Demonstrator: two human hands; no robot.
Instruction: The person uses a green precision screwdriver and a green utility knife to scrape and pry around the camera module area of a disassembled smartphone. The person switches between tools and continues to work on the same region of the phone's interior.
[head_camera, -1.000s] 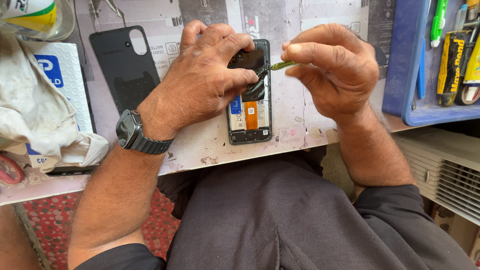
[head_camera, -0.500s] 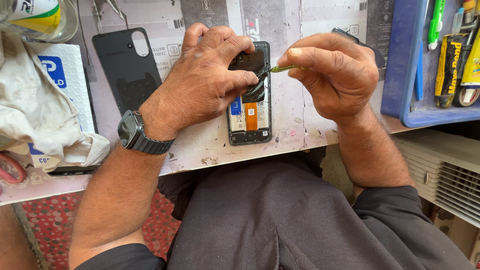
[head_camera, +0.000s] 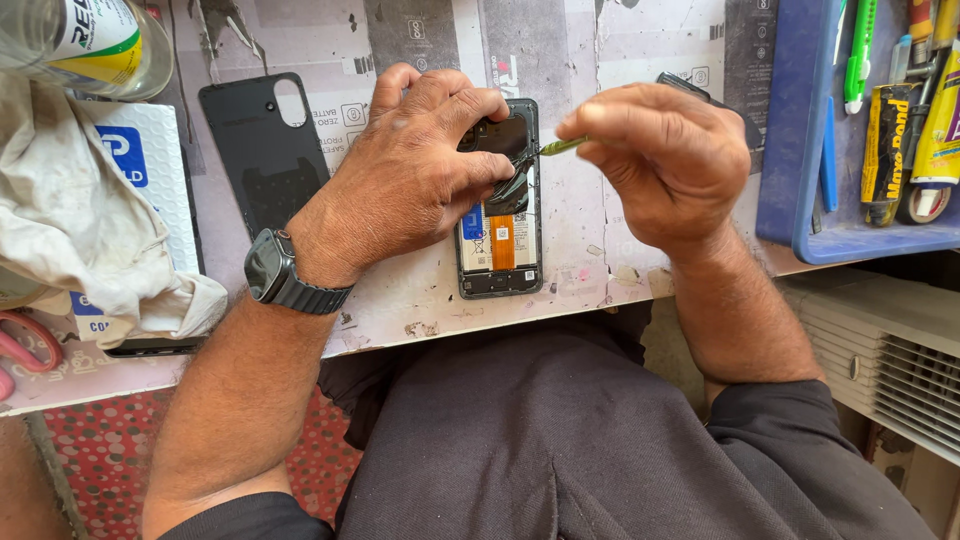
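Note:
An opened phone (head_camera: 500, 250) lies back-up on the worktable, its battery with an orange label exposed. My left hand (head_camera: 415, 175) rests over its upper half, and the fingers pinch a black inner cover lifted off the phone. My right hand (head_camera: 665, 160) grips a thin green tool (head_camera: 560, 146), whose tip points left into the top of the phone beside my left fingertips. A dark watch sits on my left wrist.
The phone's black back cover (head_camera: 262, 150) lies left of my left hand. A crumpled white cloth (head_camera: 90, 240) and a clear bottle (head_camera: 85, 45) are at far left. A blue tray (head_camera: 800, 130) with glue tubes and tools stands at right.
Both hands stay on the phone. My right hand has shifted slightly, keeping the green tool's tip at the phone's top.

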